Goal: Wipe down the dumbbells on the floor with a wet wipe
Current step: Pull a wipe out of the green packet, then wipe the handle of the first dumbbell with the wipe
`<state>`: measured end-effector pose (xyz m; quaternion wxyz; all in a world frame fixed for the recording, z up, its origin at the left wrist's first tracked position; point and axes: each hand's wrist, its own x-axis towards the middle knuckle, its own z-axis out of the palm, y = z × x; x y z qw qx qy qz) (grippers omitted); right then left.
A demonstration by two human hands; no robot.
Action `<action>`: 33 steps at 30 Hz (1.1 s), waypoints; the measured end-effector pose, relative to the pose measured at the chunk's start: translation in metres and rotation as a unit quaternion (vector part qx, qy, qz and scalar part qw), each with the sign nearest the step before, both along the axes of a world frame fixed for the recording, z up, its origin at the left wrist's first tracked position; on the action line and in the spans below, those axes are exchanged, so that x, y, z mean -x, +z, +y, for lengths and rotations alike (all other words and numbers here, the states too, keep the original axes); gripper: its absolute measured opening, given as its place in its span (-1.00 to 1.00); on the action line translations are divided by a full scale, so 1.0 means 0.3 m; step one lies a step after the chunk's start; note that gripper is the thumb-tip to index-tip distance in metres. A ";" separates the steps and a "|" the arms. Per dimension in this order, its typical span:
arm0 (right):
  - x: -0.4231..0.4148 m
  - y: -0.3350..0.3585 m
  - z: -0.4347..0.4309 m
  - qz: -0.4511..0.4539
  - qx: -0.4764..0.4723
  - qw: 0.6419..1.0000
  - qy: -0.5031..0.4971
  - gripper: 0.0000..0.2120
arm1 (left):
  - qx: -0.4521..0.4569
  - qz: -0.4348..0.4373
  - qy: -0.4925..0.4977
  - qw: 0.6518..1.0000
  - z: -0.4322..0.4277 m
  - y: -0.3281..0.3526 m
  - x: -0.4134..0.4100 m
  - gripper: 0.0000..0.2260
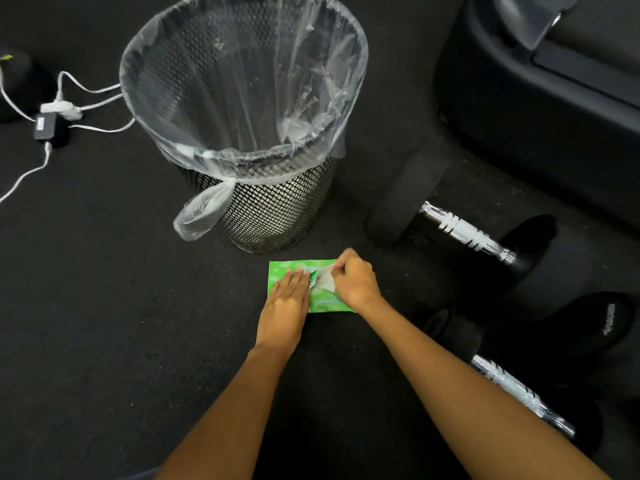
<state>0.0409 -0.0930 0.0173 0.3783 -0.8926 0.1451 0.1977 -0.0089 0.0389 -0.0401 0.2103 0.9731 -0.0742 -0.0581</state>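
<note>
A green pack of wet wipes (pixel 278 271) lies flat on the dark floor in front of me. My left hand (pixel 289 297) rests flat on its left half, fingers together, pressing it down. My right hand (pixel 355 280) pinches a white wipe (pixel 325 282) that sticks out of the pack's opening. Two black dumbbells with chrome handles lie on the floor to the right: the far dumbbell (pixel 464 232) near the bin, and the near dumbbell (pixel 519 393) beside my right forearm, its lower end partly out of sight.
A wire mesh waste bin (pixel 277 209) lined with a clear plastic bag stands just beyond the pack. White cables and a black adapter (pixel 45 124) lie at the far left. A large black machine base (pixel 540 109) fills the upper right.
</note>
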 end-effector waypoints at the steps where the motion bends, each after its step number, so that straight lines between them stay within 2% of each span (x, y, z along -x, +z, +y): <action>1: 0.000 0.003 -0.009 0.003 -0.011 1.000 -0.014 -0.93 | -0.016 -0.004 -0.010 1.000 -0.005 0.002 -0.002 -0.57; 5: 0.010 0.003 -0.042 0.007 -0.070 0.994 -0.083 -0.96 | -0.050 0.003 -0.023 0.998 -0.022 0.009 -0.008 -0.56; 9: 0.012 0.035 -0.082 -0.021 -0.122 0.984 -0.127 -0.90 | -0.078 0.014 -0.038 0.996 -0.019 -0.007 -0.012 -0.51; 12: -0.001 0.074 -0.120 -0.067 -0.128 0.986 -0.078 -0.96 | -0.080 0.027 -0.035 0.996 -0.026 -0.002 -0.011 -0.58; 13: -0.007 0.092 -0.136 -0.078 -0.135 0.986 -0.060 -0.90 | -0.069 0.018 -0.031 0.997 -0.028 0.013 -0.015 -0.59; 16: -0.034 0.158 -0.194 -0.091 -0.182 0.979 -0.012 -0.79 | -0.025 -0.084 -0.037 0.995 -0.036 0.088 -0.058 -0.56; 20: -0.087 0.268 -0.290 -0.114 -0.220 0.969 0.026 -0.94 | 0.105 -0.173 -0.045 0.978 -0.106 0.289 -0.204 -0.72; 23: -0.117 0.330 -0.381 -0.148 -0.208 0.967 0.006 -0.88 | 0.139 -0.204 -0.101 0.964 -0.202 0.422 -0.321 -0.76; 26: -0.139 0.366 -0.475 -0.163 -0.187 0.968 -0.025 -0.86 | 0.104 -0.223 -0.198 0.949 -0.289 0.501 -0.423 -0.73; 30: -0.164 0.361 -0.550 -0.153 -0.132 0.979 -0.038 -0.82 | 0.054 -0.206 -0.312 0.926 -0.382 0.531 -0.490 -0.65; 33: -0.163 0.363 -0.579 -0.167 -0.138 0.976 -0.037 -0.84 | 0.085 -0.154 -0.348 0.921 -0.438 0.530 -0.501 -0.70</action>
